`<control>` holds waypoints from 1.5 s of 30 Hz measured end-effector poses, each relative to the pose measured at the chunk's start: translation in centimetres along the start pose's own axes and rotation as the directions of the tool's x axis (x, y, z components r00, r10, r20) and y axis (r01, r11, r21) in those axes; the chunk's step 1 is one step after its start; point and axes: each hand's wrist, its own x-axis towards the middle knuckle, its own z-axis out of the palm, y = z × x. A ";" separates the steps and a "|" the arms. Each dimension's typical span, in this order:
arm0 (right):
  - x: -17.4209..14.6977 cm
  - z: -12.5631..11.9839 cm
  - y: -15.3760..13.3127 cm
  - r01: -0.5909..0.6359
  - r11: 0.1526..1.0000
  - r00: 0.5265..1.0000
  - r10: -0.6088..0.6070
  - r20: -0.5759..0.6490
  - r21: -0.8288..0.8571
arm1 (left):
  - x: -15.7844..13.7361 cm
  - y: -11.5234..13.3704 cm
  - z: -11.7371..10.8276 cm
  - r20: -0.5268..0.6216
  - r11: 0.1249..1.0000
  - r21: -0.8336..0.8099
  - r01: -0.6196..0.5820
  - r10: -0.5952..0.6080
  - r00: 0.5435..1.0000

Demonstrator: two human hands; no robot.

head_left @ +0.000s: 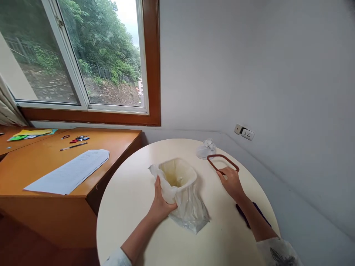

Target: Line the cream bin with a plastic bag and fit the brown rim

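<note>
A small bin (172, 173) with a yellowish inside stands on the round table, and a translucent white plastic bag (191, 207) is draped over its rim and hangs down outside. My left hand (161, 205) grips the near-left side of the bin through the bag, thumb toward the front and fingers up near the rim. To the right, my right hand (231, 181) is closed on the near edge of a brown rectangular ring (226, 159) with rounded corners. The ring is tilted above the table, apart from the bin. Part of the bin is hidden by the bag.
A knotted white plastic bag (205, 149) sits at the table's (127, 199) back edge. A dark object (243, 215) lies partly under my right forearm. On the wooden desk (122, 135) at left are paper sheets (74, 170), a pen (73, 146) and small items. Wall sockets (247, 134) are behind.
</note>
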 end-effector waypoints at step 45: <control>-0.4 5.8 -6.6 -0.810 0.323 0.543 0.099 0.834 0.490 | 4.2 0.0 -4.5 0.386 0.507 -0.448 0.737 -0.634 0.671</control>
